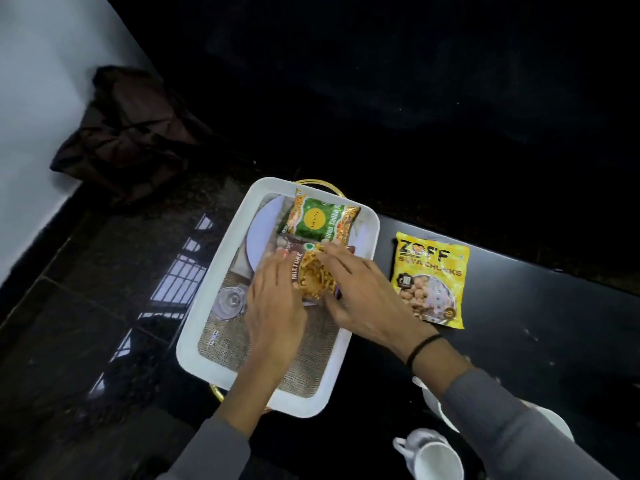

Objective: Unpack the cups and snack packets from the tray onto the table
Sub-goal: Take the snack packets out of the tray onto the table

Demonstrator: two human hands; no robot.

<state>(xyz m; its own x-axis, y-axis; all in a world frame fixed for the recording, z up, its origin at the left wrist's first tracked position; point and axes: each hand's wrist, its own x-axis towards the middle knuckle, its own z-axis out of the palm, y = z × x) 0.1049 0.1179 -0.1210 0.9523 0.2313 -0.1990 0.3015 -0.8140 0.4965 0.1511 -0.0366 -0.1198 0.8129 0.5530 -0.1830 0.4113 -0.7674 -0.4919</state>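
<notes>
On the dark tabletop (519,341) sits a white tray (221,275). Inside it, the left hand (273,306) and right hand (360,292) together pinch a brown snack packet (313,275) below a green packet (318,220). A yellow packet (431,278) and white cup (433,455) lie right.

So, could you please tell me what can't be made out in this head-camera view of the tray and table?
- Mixture packet: mostly covered by the left hand and right hand; grip unclear.
- White cups: cut off by the bottom edge and the right sleeve; count uncertain.
- Green packet: print too small to read fully.
- Table's far side: too dark.
</notes>
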